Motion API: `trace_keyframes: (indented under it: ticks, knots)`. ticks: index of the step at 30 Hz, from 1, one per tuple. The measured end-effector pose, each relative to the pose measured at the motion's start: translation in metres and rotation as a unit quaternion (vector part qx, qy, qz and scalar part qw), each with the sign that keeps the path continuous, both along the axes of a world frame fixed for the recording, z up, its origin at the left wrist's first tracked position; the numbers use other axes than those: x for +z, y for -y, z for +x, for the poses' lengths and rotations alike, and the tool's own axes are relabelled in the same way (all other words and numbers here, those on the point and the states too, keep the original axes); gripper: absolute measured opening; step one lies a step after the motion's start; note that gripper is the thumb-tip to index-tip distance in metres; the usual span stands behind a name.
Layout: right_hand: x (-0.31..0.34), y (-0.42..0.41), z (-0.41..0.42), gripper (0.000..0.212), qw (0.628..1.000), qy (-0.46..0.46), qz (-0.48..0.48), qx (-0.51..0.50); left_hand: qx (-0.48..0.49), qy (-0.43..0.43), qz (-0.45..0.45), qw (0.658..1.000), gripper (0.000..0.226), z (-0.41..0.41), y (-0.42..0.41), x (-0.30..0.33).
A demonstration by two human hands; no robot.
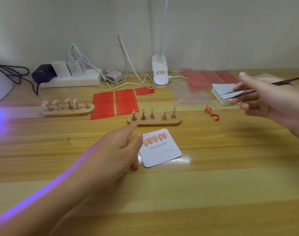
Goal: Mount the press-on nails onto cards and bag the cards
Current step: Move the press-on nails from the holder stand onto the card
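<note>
**Head view: card with five nails mounted, held at its left edge**

Head view shows a wooden table (213, 167) with the work laid out across it.

1. **Card.** A white card (162, 152) printed "Handmade Nail" lies flat near the middle of the table. Five pink press-on nails (155, 138) sit in a row along its upper edge. A clear adhesive strip crosses its lower half.

2. **Left hand.** The left hand (114, 150) rests on the table at the card's left edge. The index finger is extended and its tip touches the near wooden stand (154, 121). A second fingertip meets the card's upper left corner beside the first nail, and another touches the lower left corner. Whether the fingers pinch the card or only rest against it cannot be told.

3. **Right hand.** The right hand (257, 97) is raised above the right side of the table, well apart from the card. Its fingers grip black tweezers (244, 92), whose tips point left over a stack of cards (222, 94). The hand is blurred.

4. **Stands.** The near stand carries five bare metal holders. A far stand (68, 110) to the left carries pink nails on its holders.

5. **Other items.** Red adhesive strip sheets (114, 103) lie between the stands. Clear bags (189, 94) lie left of the card stack. Two curled red backing scraps (211, 113) lie near the near stand's right end.
</note>
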State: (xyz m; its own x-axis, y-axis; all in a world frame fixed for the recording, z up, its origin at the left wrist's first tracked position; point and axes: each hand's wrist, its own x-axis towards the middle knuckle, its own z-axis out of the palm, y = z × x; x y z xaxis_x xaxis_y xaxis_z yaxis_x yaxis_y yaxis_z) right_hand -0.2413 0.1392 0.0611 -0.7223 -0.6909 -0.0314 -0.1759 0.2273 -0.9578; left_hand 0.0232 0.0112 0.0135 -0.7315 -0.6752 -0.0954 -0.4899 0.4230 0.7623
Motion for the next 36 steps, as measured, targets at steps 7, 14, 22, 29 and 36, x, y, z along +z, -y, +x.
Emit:
trace_keyframes:
  ticks: [7, 14, 22, 29, 36]
  knots:
    - [-0.012, 0.012, 0.023, 0.051, 0.994, -0.09, -0.028, 0.059, -0.004, -0.011, 0.026, 1.0, 0.018, 0.002, 0.009, -0.001]
    - [-0.044, 0.025, 0.035, 0.029, 0.952, -0.259, 0.02, 0.163, -0.044, 0.052, -0.162, 0.984, 0.029, 0.006, 0.014, -0.01]
    - [-0.048, 0.055, 0.044, 0.039, 0.916, -0.327, 0.06, 0.226, -0.053, 0.043, -0.219, 0.973, 0.032, 0.008, 0.018, -0.016]
    - [-0.049, 0.067, 0.045, 0.041, 0.923, -0.298, 0.053, 0.236, -0.064, 0.043, -0.216, 0.973, 0.03, 0.008, 0.021, -0.018]
    - [-0.048, 0.055, 0.045, 0.05, 0.938, -0.273, 0.012, 0.214, -0.07, 0.036, -0.191, 0.978, 0.03, 0.006, 0.023, -0.016]
